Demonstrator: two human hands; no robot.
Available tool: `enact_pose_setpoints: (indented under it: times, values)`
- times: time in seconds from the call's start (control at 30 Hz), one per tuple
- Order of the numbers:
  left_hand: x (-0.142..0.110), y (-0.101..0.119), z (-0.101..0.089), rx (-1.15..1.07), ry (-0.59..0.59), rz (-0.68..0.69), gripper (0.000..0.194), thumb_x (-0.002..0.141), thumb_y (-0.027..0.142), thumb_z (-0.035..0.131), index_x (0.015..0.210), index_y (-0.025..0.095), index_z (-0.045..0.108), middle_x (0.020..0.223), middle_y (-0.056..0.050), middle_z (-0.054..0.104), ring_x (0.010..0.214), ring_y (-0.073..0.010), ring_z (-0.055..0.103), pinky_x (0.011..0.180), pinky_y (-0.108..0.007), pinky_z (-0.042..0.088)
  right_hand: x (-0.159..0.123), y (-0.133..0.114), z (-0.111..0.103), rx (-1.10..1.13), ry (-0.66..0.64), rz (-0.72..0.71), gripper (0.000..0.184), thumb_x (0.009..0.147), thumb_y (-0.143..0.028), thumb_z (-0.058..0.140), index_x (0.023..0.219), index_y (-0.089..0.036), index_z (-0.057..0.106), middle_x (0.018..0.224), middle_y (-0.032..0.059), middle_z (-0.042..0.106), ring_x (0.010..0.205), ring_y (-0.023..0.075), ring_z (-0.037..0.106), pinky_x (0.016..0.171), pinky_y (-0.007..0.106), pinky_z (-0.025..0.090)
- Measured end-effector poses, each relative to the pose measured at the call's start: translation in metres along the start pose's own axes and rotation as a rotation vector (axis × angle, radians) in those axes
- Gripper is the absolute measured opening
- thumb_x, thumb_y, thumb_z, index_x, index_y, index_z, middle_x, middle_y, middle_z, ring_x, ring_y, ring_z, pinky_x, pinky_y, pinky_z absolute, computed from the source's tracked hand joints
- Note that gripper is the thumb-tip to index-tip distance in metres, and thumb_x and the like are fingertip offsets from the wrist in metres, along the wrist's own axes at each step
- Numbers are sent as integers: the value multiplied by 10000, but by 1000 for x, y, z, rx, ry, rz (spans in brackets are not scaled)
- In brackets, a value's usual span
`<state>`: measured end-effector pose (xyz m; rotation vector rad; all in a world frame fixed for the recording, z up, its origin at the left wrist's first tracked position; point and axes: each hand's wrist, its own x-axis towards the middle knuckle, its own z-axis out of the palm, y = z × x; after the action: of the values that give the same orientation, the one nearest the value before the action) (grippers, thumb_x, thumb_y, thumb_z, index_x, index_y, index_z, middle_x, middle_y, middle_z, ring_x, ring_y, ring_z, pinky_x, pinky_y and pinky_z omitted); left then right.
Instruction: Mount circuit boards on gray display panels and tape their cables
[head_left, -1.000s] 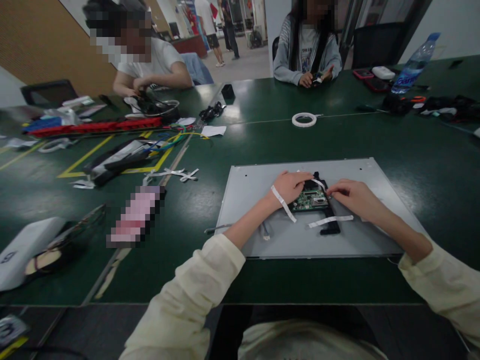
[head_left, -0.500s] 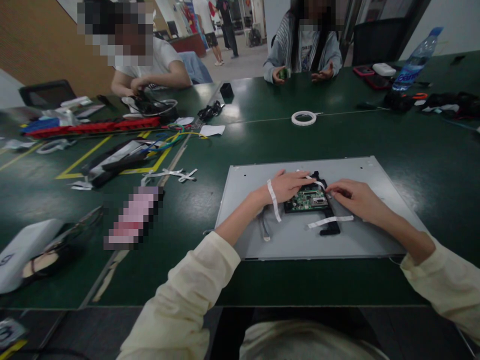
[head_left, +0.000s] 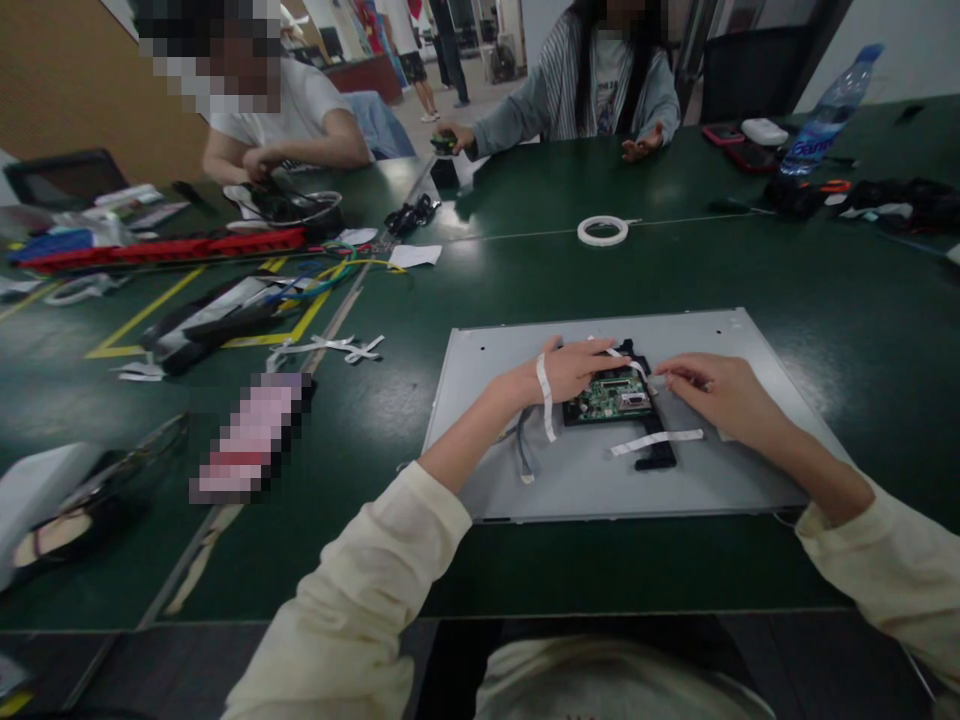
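Note:
A flat grey metal panel (head_left: 735, 480) lies on the green table. On it sits a black bracket (head_left: 660, 455) with a green circuit board (head_left: 611, 398). My left hand (head_left: 574, 372) rests flat across the top of the bracket, fingers stretched out over a strip of white tape (head_left: 636, 366). At the bracket's upper right, my right hand (head_left: 716, 390) pinches the end of that strip. Another white strip (head_left: 546, 395) hangs across the back of my left hand near the wrist. A third strip (head_left: 656, 442) crosses the lower bracket. A grey cable (head_left: 523, 455) lies left of the board.
A roll of white tape (head_left: 602, 231) lies beyond the panel. Left are a pixelated phone (head_left: 251, 440), loose tape strips (head_left: 352, 347) and wires (head_left: 330, 280). A water bottle (head_left: 829, 115) stands far right. Two people sit across the table; one reaches toward a black box (head_left: 445, 174).
My right fingertips have drawn slightly right from the bracket with the tape end; my left hand stays in place. The person across has stretched an arm toward the black box. The view has shifted slightly.

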<state>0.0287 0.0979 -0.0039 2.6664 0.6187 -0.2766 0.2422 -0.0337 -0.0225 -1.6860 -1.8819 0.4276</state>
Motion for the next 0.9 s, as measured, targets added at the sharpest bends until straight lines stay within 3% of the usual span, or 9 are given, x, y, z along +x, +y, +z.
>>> enact_pose_setpoints:
  times: [0.13,0.33,0.5,0.6,0.7,0.9]
  values:
    - [-2,0,1,-24,15,-6,623,882,71,264,1424,379,286,1555,30,182,1422,-212,193,1087,-613,81,-3,-5,-10,73,-97,68,290,869,-362,494,1072,-230,654,809,9,668,706,147,613,652,276,458]
    - [-3,1,2,-18,77,28,605,907,77,245,1438,366,246,1545,12,226,1409,-186,235,1100,-570,128,-3,-2,-19,135,-354,2,310,863,-475,520,976,-241,689,893,3,659,751,123,585,640,252,432]
    - [-5,3,-4,28,131,44,583,860,45,325,1383,294,390,1538,-21,248,1412,-240,220,1085,-581,196,-3,-3,-21,170,-422,-12,319,857,-481,532,947,-219,690,882,17,641,729,114,563,623,252,413]
    - [-11,6,-13,-28,236,104,488,874,95,395,1347,203,449,1474,-94,375,1356,-226,340,1091,-486,271,-3,-3,-22,159,-495,-51,322,839,-498,555,911,-213,686,888,25,619,740,121,551,634,259,416]
    - [-17,11,-21,-179,304,211,382,900,146,413,1266,165,523,1320,-95,550,1216,-168,500,1023,-343,381,-4,-2,-22,155,-533,-70,332,828,-516,565,901,-214,681,901,30,590,766,128,542,672,270,429]
    - [-19,30,-21,-353,212,263,272,895,180,451,1092,192,638,1052,-20,685,899,-120,624,809,-243,453,-6,-2,-21,131,-553,-95,322,809,-514,593,913,-219,670,941,28,566,808,140,538,712,287,428]
